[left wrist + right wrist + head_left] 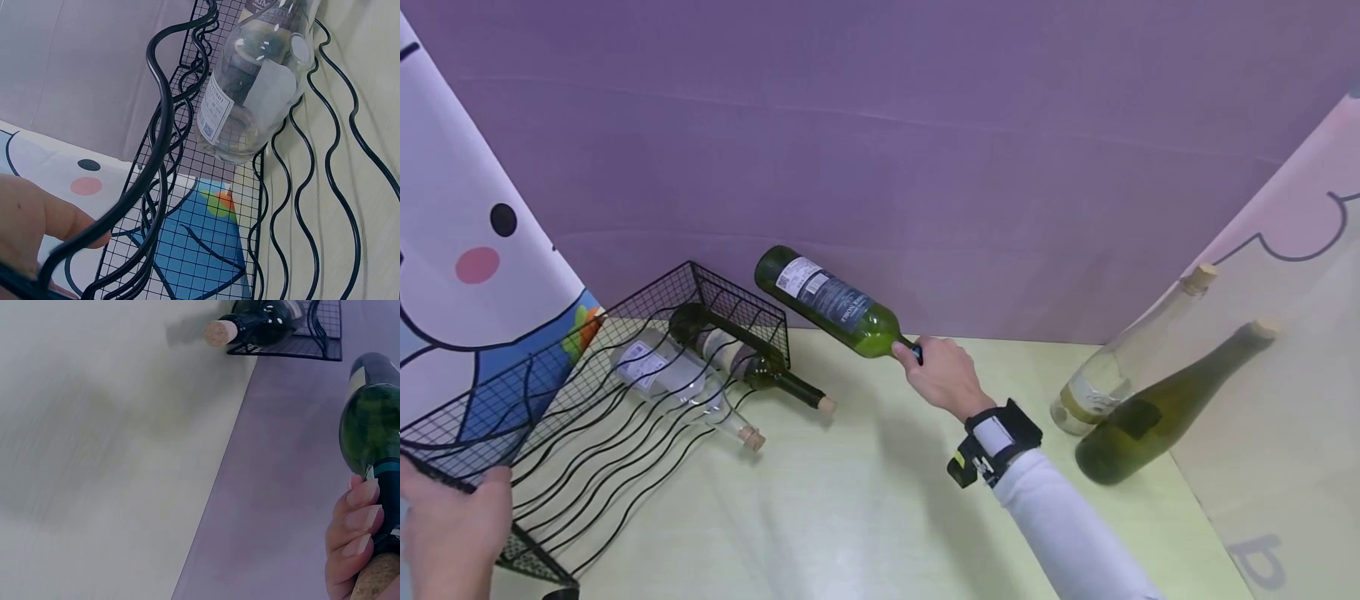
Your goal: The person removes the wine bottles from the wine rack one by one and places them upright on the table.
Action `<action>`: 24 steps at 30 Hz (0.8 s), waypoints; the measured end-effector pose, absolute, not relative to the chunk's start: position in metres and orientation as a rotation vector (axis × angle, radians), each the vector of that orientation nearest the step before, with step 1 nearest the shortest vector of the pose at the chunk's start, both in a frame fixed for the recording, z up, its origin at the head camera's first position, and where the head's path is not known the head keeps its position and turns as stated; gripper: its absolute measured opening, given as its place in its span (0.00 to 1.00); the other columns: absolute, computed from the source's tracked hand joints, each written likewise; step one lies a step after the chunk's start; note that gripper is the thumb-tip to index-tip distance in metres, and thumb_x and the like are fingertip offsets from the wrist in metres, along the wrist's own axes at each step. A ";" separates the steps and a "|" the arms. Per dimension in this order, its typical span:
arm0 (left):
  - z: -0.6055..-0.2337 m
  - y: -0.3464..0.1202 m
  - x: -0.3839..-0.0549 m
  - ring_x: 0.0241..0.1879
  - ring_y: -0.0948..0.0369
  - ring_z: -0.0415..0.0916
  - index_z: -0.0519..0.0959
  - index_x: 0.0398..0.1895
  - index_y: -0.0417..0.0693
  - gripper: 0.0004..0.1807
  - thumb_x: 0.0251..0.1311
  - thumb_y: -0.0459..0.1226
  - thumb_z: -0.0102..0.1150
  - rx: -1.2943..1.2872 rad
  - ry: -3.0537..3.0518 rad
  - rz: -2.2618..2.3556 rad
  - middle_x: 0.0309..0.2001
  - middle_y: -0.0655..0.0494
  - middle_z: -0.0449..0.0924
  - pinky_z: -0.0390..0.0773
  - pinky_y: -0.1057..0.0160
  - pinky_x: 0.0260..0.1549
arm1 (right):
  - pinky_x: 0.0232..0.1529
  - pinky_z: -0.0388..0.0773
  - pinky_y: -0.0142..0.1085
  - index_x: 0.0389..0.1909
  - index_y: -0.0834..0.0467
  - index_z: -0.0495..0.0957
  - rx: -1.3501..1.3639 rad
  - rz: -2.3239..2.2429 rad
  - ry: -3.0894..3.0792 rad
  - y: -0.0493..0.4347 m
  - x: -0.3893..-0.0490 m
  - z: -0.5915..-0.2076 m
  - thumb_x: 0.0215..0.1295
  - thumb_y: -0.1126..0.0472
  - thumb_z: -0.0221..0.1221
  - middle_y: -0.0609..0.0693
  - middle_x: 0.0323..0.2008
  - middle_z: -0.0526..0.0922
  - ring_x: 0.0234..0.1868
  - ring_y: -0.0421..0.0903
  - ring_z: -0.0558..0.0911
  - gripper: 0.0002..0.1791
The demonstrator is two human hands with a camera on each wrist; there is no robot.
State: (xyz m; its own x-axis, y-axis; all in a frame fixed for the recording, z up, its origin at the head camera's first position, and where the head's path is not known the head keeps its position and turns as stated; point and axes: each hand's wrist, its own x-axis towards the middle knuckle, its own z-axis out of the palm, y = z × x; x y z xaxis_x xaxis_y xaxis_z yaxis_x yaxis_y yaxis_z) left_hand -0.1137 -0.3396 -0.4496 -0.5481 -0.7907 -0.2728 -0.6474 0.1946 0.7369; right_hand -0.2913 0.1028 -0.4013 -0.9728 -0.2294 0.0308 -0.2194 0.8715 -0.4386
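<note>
the green bottle [838, 307] hangs in the air near the table's [865, 500] far edge, base toward the wire rack [691, 265], with the right hand [947, 375] wrapped round its neck. held only there, its base could dip and knock the corked dark bottle [767, 372] at the rack's far end. the left hand [460, 525] is clamped on the rack's near end; if it loosened, the rack might slide. the purple wall [925, 200] crowds that far edge; there's more room nearer, before the clear bottle [1101, 387] on the right.

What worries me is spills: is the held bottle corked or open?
Corked: in the right wrist view, a cork sits at the neck end of the green bottle.
</note>
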 end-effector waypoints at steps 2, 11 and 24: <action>-0.449 -0.339 -0.114 0.76 0.32 0.37 0.15 0.75 0.57 0.47 0.68 0.45 0.36 1.395 -2.302 -1.280 0.77 0.30 0.33 0.46 0.36 0.74 | 0.20 0.61 0.32 0.26 0.56 0.70 -0.349 -0.700 3.020 0.106 -0.291 -0.401 0.73 0.41 0.45 0.47 0.20 0.68 0.21 0.44 0.70 0.25; -0.450 -0.340 -0.116 0.76 0.32 0.38 0.17 0.76 0.57 0.47 0.68 0.44 0.37 1.373 -2.292 -1.270 0.77 0.30 0.33 0.46 0.37 0.74 | 0.20 0.61 0.33 0.25 0.55 0.70 -0.315 -0.698 3.043 0.121 -0.294 -0.401 0.74 0.41 0.45 0.47 0.20 0.68 0.21 0.44 0.69 0.25; -0.451 -0.338 -0.115 0.78 0.37 0.35 0.20 0.77 0.62 0.47 0.68 0.42 0.40 1.343 -2.253 -1.262 0.79 0.34 0.32 0.43 0.42 0.76 | 0.22 0.63 0.34 0.28 0.57 0.72 -0.273 -0.677 3.044 0.144 -0.297 -0.404 0.74 0.42 0.45 0.49 0.22 0.71 0.23 0.45 0.71 0.23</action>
